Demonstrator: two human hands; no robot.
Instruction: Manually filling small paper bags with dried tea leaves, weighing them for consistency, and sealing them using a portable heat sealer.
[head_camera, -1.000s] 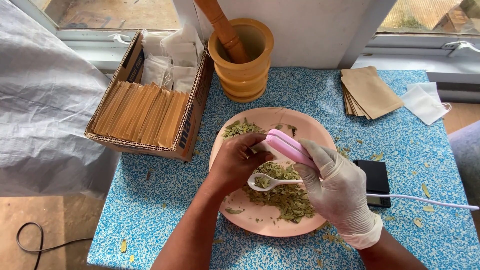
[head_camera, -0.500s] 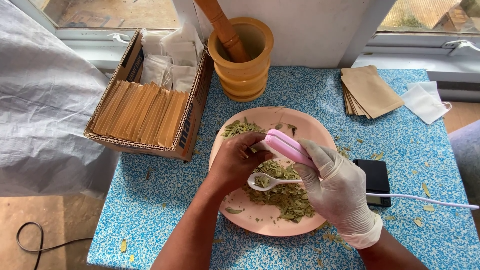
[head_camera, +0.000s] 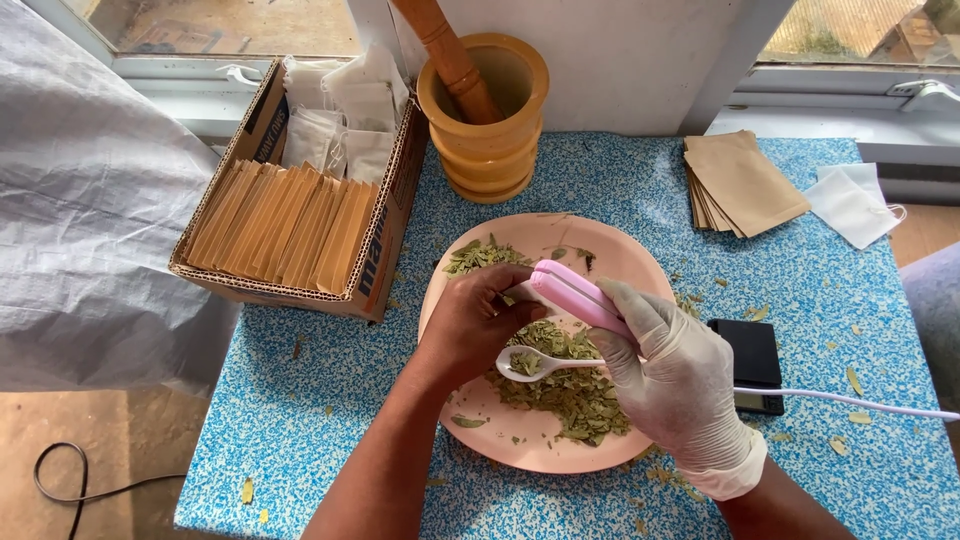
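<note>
Your right hand (head_camera: 680, 385) is clamping the pink sealer (head_camera: 578, 296), its long axis running from 10 to 4 o'clock; your left hand (head_camera: 478, 325) is pinching its 10 o'clock tip.

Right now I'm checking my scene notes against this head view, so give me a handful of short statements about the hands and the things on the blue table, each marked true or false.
1. The right hand wears a pale glove. True.
2. The right hand holds a pink clamp-like device. True.
3. The pink plate holds red berries. False: it holds dried green leaves.
4. The white spoon lies off the plate on the table. False: it is over the plate, by the leaves.
5. A wooden pestle stands in the yellow mortar. True.
6. The cardboard box stands right of the plate. False: it stands to the left.
</note>
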